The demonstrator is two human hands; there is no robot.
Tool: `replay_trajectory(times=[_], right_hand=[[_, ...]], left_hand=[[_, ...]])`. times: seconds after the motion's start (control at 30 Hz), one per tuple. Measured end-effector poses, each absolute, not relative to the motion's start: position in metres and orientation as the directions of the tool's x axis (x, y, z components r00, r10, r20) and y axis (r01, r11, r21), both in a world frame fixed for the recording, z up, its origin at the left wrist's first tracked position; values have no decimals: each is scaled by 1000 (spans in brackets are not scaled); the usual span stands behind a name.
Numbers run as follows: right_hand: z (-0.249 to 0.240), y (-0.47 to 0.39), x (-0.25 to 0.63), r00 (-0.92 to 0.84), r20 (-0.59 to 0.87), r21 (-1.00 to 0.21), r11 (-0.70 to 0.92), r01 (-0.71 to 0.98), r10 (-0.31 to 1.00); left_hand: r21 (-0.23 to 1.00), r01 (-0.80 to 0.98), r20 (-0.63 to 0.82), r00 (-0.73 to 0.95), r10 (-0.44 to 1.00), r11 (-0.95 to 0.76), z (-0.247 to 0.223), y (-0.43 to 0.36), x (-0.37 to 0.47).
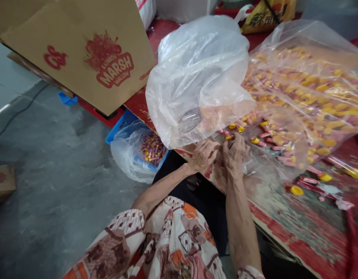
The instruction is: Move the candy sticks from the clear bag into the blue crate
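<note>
My left hand (204, 154) is at the table edge, its fingers curled beside the rim of a cloudy plastic bag (199, 73). What it holds, if anything, is hidden. Close to its right, my right hand (236, 150) has bent fingers touching the near side of the small pink tubes with yellow caps (258, 142). Its fingertips are partly hidden, and I cannot make out anything in them. A large clear bag (315, 89) full of such tubes lies open to the right, some tubes spilling from its mouth.
A cardboard box (80, 50) stands at the back left. Below the table edge, a blue basket (116, 133) holds a bag of capped tubes. Loose pieces and a yellow cap (296, 190) lie on the worn red table (309, 224). A yellow bag (267, 17) is behind.
</note>
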State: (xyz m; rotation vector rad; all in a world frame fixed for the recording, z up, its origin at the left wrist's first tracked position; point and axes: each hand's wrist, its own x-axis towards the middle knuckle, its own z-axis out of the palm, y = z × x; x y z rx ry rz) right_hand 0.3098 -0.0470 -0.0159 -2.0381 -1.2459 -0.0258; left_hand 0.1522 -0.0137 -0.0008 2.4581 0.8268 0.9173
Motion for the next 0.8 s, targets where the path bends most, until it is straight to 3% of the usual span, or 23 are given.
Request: replay_trajectory(times=[0.27,0.53,0.7,0.8], right_hand=[[-20,-45,309,569,346,-566,-318,761,746],[-19,-45,309,525,434,-577,-222,786,732],[-19,-44,307,485,358,-481,-288,828,798],[-20,-42,306,498,384,-485,-289,825,778]], left_hand=[[551,340,458,641,616,-762,-5,-10,152],[616,298,543,509,667,-729,-1,-12,145],[531,263,527,642,557,-806,-4,-8,149],[542,231,523,660,540,-808,5,-9,152]])
